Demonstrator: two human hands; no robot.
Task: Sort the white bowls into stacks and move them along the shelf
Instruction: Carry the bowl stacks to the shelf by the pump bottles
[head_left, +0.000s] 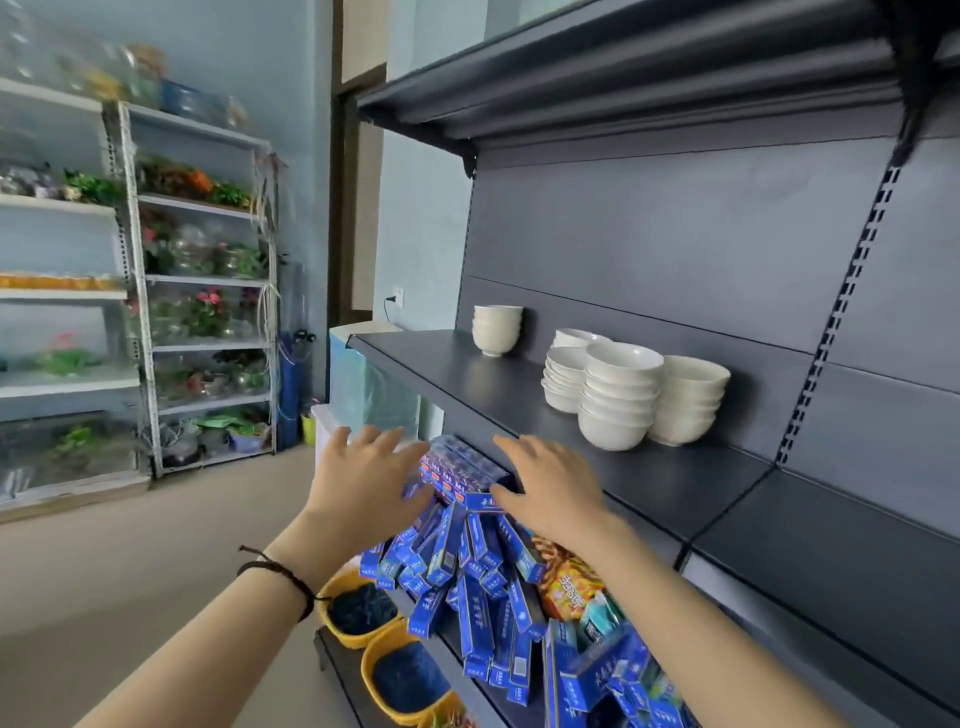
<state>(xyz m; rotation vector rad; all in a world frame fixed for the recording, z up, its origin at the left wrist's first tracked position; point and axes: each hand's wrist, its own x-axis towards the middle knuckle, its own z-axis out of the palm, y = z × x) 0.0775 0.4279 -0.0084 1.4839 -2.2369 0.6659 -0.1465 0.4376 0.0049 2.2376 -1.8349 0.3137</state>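
**Both hands empty in front of the bowl shelf**

Your left hand (363, 483) and right hand (545, 488) are raised side by side, backs up, fingers straight and spread, gripping nothing; they are apart from each other; the right sits just at the front edge of the shelf (441, 364), the left a little further out from it; a dark cord (280, 571) circles your left wrist.

The bowls all stand on that shelf, and neither hand touches them; a short stack (496, 328) stands alone toward the far end, near the back panel; nearer you, four stacks crowd together: a tall stack (618, 395) in front, a second stack (685, 397) just beside it on the right, a lower stack (563, 379) on its left, and a back stack (574, 338) behind, partly hidden.

Under your hands, blue boxes (467, 571) lie heaped on the lower shelf, with a snack bag (569, 582) among them; two yellow baskets (358, 613) sit lower still; across the room, white racks (202, 291) hold plants.
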